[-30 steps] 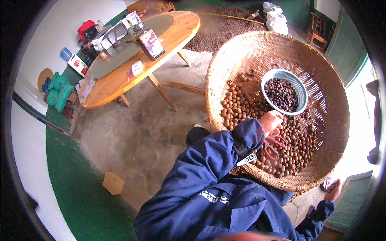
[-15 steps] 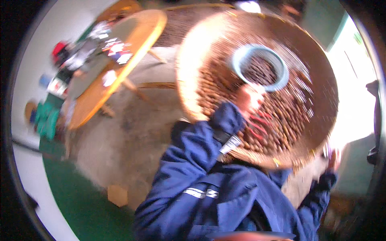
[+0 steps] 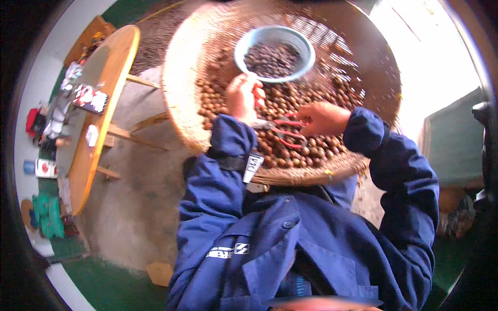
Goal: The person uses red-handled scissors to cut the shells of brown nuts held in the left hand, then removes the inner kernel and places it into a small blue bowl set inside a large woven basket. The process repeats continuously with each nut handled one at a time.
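A wide, round woven basket [image 3: 181, 98] stands before me, with many round brown nuts [image 3: 316, 150] spread over its bottom. Among them sits a light-blue bowl [image 3: 306, 62] of smaller dark pieces. My left hand [image 3: 241, 98] is closed, its fingertips pinched just below the bowl's near-left rim; what it holds, if anything, is too small to make out. My right hand [image 3: 327, 118] has its fingers on the upper handle of red-handled pliers [image 3: 288, 142]. Their metal head points left, close under my left hand, and the lower handle lies spread apart over the nuts.
On the left is a long wooden table [image 3: 93, 150] with packets on it. Beyond it, green cloth [image 3: 47, 215] and other items stand along the wall. A green panel [image 3: 456, 137] rises on the right, beside a bright opening. Dark material covers floor behind the basket.
My right hand has come from outside the basket's right edge to the pliers' handles. My left hand stays near the bowl. The view has shifted, so the basket appears farther left.
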